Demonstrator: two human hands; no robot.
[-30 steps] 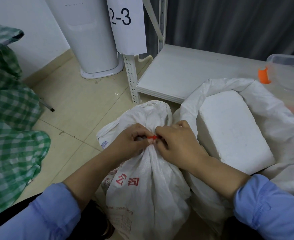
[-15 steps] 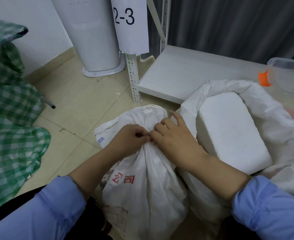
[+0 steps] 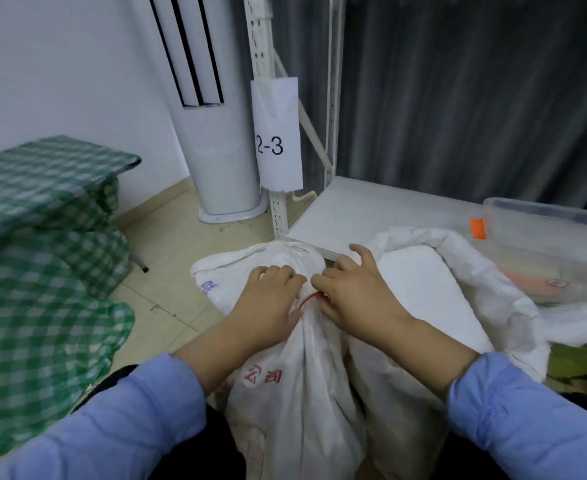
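Neck of the white sack [image 3: 295,393] sat clenched in the left grip [image 3: 271,301]. At its three o'clock, the right grip [image 3: 352,294] pinched the red tie [image 3: 310,299].

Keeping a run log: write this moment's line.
left hand grips neck of white woven sack | right hand pinches thin red tie

We see a white sack [image 3: 295,393] printed with red characters on its front and a small blue mark near its top, its neck ringed by a thin red tie [image 3: 311,299]. We find the block [image 3: 423,289] white as well. The sleeves [image 3: 139,417] are light blue. The cloth [image 3: 43,306] is checked green and white — a plain gingham all over. The label [image 3: 278,133] is white with black "2-3", the tall unit [image 3: 216,150] white with black stripes, the curtain [image 3: 475,98] dark grey, the floor [image 3: 167,271] beige — and the clear box [image 3: 544,237] carries an orange clip [image 3: 477,229].
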